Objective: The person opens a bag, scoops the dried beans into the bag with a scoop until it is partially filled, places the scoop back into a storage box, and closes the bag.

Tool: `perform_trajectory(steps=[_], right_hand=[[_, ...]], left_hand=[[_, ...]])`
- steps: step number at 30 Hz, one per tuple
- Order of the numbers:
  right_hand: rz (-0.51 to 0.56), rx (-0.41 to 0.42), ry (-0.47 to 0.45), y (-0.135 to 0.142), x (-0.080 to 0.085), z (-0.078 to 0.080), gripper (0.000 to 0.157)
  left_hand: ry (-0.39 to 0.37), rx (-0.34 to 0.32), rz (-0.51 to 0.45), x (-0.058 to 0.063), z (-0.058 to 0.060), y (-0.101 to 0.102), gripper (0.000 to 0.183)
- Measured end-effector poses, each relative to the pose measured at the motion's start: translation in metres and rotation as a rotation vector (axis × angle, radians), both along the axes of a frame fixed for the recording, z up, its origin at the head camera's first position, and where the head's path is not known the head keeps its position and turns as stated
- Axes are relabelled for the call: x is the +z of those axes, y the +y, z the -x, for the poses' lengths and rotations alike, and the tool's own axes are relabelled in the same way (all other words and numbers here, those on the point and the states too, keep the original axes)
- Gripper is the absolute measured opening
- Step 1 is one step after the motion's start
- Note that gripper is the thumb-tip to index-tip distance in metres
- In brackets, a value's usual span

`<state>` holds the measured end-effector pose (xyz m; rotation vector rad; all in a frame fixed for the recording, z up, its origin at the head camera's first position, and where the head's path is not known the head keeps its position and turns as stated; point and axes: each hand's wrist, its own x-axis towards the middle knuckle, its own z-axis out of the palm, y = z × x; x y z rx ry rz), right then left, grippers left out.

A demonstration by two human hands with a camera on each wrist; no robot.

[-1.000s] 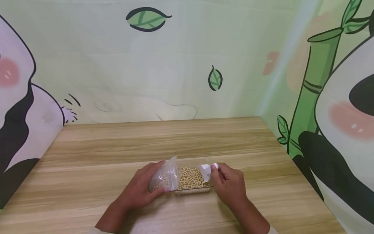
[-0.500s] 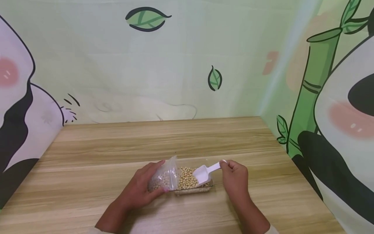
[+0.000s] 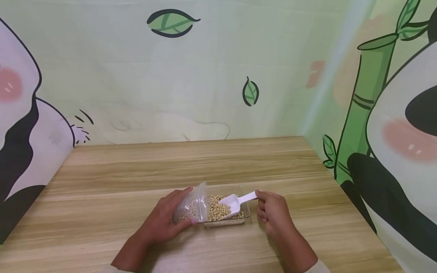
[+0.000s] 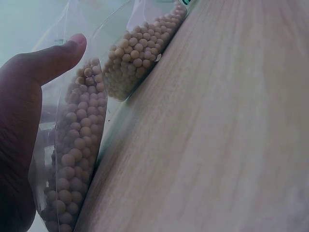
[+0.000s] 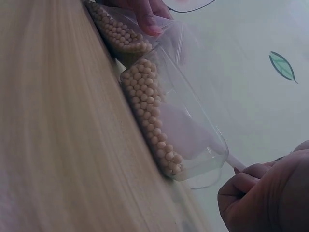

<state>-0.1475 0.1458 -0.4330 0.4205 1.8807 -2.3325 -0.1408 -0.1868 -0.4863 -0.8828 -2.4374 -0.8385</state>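
My right hand [image 3: 274, 210] pinches the end of a white plastic scoop [image 3: 235, 203] by its handle. The scoop's bowl lies in the soybeans [image 3: 216, 209] of a clear rectangular container [image 5: 203, 162], with some beans in its mouth. Left of the container, my left hand [image 3: 167, 218] grips a clear zip bag [image 3: 199, 201] of soybeans, thumb in front and fingers behind. The bag's open end leans over the container's left side. In the left wrist view the thumb [image 4: 72, 46] presses on the bag's upper part, above the beans [image 4: 79, 130].
The container and bag stand on a wood-grain table [image 3: 136, 163]. Behind it hangs a pale green backdrop [image 3: 218, 64] with printed leaves, and panda and bamboo drawings at the sides.
My right hand has drawn back to the right, and the scoop has turned from upright to lying low with its bowl in the beans. My left hand and the bag stay put.
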Motion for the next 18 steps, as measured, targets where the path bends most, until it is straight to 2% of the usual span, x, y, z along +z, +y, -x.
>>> perform_trajectory(steps=[8, 18], right_hand=[[0.077, 0.015, -0.019, 0.0015, -0.004, 0.002, 0.039], [0.175, 0.01, -0.065, 0.0056, -0.0066, 0.0043, 0.039]], left_hand=[[0.04, -0.043, -0.02, -0.0012, 0.0021, -0.0011, 0.082], [0.026, -0.027, -0.017, -0.0005, 0.001, -0.0002, 0.081]])
